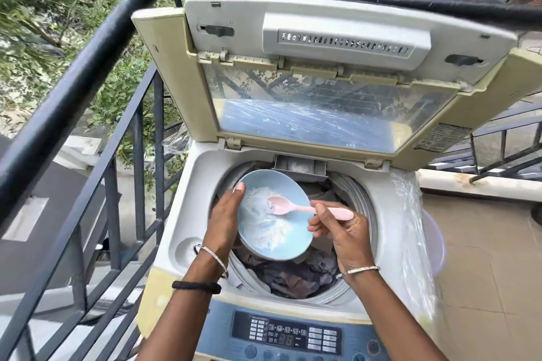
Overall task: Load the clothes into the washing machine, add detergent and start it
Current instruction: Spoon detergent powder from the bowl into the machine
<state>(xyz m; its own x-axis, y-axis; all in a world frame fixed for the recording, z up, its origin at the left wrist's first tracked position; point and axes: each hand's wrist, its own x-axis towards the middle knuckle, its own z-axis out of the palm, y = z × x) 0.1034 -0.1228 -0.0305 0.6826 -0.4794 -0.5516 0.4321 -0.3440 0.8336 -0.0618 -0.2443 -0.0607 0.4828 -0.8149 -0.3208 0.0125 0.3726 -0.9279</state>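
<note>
The left hand (224, 218) is gripping the rim of a blue bowl (274, 214) of loose, spill-prone detergent powder (264, 226) over the loaded drum (296, 275), while the right hand (343, 231) is pinching a light pink spoon (296, 208) by its handle

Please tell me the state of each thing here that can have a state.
Lid: open, raised.
Drum: loaded with clothes.
Detergent drawer: open.
Blue bowl: tilted, holds white powder, gripped by left hand.
Pink spoon: tip in powder, pinched by right hand.
</note>
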